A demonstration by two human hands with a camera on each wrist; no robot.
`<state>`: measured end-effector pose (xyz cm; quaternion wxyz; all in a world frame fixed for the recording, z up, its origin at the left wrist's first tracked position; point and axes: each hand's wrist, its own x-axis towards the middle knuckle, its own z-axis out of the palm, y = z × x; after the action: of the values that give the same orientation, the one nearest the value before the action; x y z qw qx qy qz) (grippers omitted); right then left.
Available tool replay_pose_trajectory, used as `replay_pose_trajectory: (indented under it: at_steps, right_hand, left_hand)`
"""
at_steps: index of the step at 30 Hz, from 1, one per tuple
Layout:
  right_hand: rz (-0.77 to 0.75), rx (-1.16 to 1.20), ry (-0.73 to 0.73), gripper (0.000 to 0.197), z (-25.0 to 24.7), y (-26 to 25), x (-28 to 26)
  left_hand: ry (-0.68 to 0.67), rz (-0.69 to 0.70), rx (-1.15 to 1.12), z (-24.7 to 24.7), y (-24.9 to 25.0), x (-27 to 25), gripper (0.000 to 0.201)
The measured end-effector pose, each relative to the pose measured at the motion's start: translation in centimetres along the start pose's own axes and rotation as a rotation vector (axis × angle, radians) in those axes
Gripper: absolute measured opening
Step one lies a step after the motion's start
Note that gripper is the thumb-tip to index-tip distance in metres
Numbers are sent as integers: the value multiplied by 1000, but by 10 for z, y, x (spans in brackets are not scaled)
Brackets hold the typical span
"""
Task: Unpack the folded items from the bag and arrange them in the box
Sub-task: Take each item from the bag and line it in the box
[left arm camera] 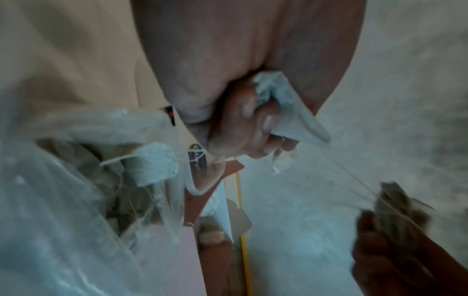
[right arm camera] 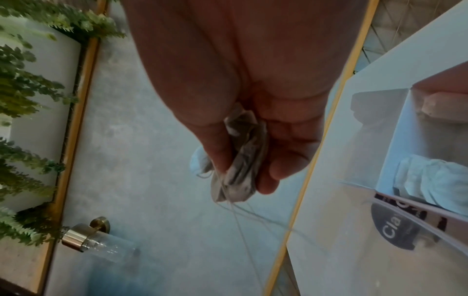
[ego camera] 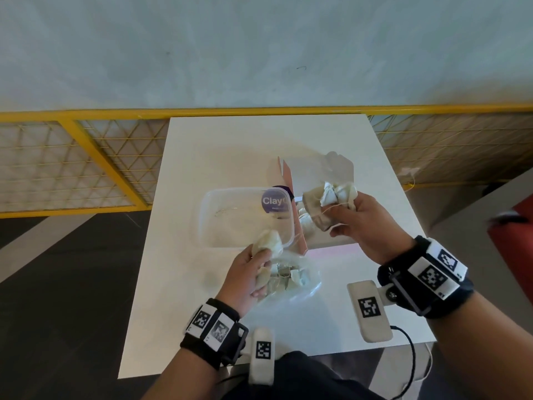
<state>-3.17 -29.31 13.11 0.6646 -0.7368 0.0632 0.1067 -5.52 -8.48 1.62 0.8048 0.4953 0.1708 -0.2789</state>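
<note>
On the white table (ego camera: 202, 157), my left hand (ego camera: 253, 269) grips a folded pale tea bag (ego camera: 266, 243) just above the clear plastic bag (ego camera: 300, 284), which holds several more. My right hand (ego camera: 343, 220) clutches a bunch of tea bags (ego camera: 331, 197) with trailing strings over the open white and pink box (ego camera: 314, 168). A few tea bags (ego camera: 305, 223) lie inside the box. The left wrist view shows the fingers (left arm camera: 243, 120) curled round a tea bag (left arm camera: 293, 112), with the plastic bag (left arm camera: 63, 200) beside them. In the right wrist view, the bunch (right arm camera: 240, 170) sits in the curled fingers (right arm camera: 283, 164), with the box (right arm camera: 395, 140) to the right.
A clear plastic tub (ego camera: 230, 220) with a purple "Clay" sticker (ego camera: 274, 201) lies left of the box. A yellow mesh railing (ego camera: 86, 145) runs behind the table. A red seat (ego camera: 516, 235) is at the right. Bare tabletop lies near the front edge.
</note>
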Motion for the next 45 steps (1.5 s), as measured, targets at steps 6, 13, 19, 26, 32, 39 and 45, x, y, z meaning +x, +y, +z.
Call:
replay_pose_trajectory:
  at_steps: [6, 13, 19, 26, 32, 39, 45]
  right_hand:
    - [-78, 129, -99, 26, 0, -13, -11]
    - [-11, -30, -226, 10, 43, 23, -3]
    - [26, 90, -211, 10, 36, 20, -2]
    - [32, 169, -297, 20, 38, 5, -12]
    - [97, -87, -199, 17, 72, 39, -8]
    - [-43, -451, -117, 24, 72, 62, 3]
    - [-129, -518, -76, 52, 59, 59, 2]
  left_hand:
    - [133, 91, -68, -9, 6, 3, 9]
    - [-131, 251, 98, 33, 19, -10, 26]
    - [-148, 212, 105, 19, 18, -16, 22]
    - [254, 42, -16, -11, 15, -3, 16]
    - [-74, 26, -200, 25, 29, -17, 51]
    - [-277, 49, -139, 15, 19, -12, 71]
    - [-161, 62, -134, 19, 16, -10, 22]
